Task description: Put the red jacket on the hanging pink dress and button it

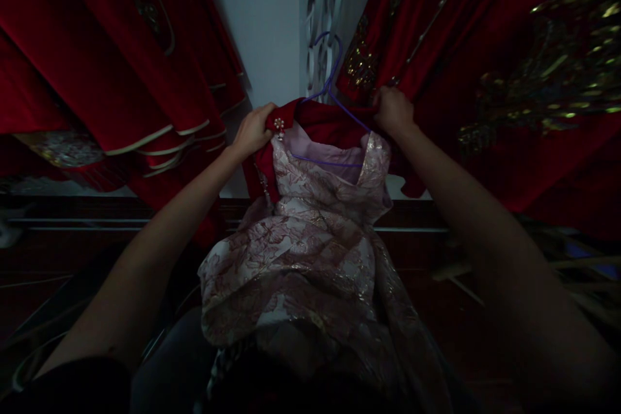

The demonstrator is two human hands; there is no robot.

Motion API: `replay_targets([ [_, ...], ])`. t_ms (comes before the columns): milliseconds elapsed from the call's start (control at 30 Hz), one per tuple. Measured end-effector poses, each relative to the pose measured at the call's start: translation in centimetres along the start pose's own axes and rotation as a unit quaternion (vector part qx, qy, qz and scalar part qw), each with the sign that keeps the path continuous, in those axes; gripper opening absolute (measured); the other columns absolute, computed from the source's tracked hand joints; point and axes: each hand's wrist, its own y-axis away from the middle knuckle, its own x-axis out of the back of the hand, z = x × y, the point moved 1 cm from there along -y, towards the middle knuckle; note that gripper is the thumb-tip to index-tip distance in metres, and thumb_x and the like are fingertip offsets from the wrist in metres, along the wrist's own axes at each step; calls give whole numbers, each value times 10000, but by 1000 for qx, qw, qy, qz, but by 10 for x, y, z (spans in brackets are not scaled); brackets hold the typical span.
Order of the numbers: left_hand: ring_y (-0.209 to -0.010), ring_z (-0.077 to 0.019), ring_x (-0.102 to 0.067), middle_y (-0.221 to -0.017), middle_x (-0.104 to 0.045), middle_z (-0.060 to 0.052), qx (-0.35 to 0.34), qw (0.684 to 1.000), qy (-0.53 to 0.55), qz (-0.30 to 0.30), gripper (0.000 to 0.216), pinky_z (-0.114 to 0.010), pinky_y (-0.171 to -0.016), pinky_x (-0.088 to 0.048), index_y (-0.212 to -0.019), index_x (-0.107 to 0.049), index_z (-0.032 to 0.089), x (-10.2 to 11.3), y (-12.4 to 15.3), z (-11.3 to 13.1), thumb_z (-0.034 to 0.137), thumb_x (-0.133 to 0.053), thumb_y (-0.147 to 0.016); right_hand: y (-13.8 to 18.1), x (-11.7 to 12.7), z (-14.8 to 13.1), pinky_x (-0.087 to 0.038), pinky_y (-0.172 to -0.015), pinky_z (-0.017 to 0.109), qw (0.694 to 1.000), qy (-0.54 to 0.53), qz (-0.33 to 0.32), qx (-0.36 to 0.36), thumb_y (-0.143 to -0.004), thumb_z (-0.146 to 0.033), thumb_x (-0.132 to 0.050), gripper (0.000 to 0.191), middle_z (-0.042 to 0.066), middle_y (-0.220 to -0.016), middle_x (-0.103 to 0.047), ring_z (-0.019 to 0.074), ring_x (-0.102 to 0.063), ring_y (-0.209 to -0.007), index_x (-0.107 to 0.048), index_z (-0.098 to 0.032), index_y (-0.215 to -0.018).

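A pink and silver brocade dress [320, 233] hangs in front of me on a purple hanger [336, 71], its skirt bunched towards my lap. Over the dress's shoulders and behind its neckline lies a red jacket [325, 119] with a jewelled clasp [279, 124] at its left side. My left hand [255, 132] is closed on the red jacket's left shoulder edge. On the other side my right hand [395, 110] grips the jacket's right edge, its fingertips partly hidden. The hanger's hook rises above the garments, in front of white scrolled metalwork.
Red garments with pale trim [145, 65] hang at the left. More red garments with gold embroidery [548, 77] hang at the right. White scrolled metalwork [310, 65] stands at a pale wall [262, 19]. The lower corners are dark.
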Motion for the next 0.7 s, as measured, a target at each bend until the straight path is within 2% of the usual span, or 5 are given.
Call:
replay_targets([
  [233,-1080,-275,-553,-1048,-627,-101,25,999,-42,16,402,-377,-914,-431,-1124,-555,210,-10,7,5,134,-531,-730,27,19,89,-391,-742,305,998,43,-11,-49,-735,-43,-546,289,171,-1017,-643,172,-569,-862,-623,-117,-1003],
  [333,-1067,-276,-550,-1056,-619,-106,39,998,-33,40,409,-395,-919,-429,-1128,-550,224,-20,11,9,123,-533,-733,49,32,89,-397,-694,332,994,86,-26,-64,-711,-84,-597,324,173,-1007,-645,206,-585,-846,-610,-145,-1029],
  [467,-1033,-271,-555,-1066,-620,-106,39,997,-32,54,461,-403,-898,-446,-1159,-543,241,-28,17,15,124,-542,-713,77,45,76,-438,-716,327,997,24,-67,25,-635,-80,-675,505,134,-957,-652,215,-601,-824,-541,-168,-1114],
  [600,-1058,-277,-561,-1064,-627,-102,37,997,-36,52,497,-410,-914,-444,-1184,-542,237,-25,20,21,123,-523,-700,89,47,83,-453,-720,340,993,47,-105,28,-594,6,-645,498,142,-932,-648,233,-604,-821,-544,-166,-1049],
  [700,-1087,-272,-560,-1107,-627,-95,33,997,-26,57,506,-407,-935,-443,-1216,-528,235,-19,23,26,151,-510,-718,93,45,87,-476,-712,319,986,-79,-145,2,-641,-22,-620,435,106,-943,-650,203,-612,-809,-530,-189,-1032],
])
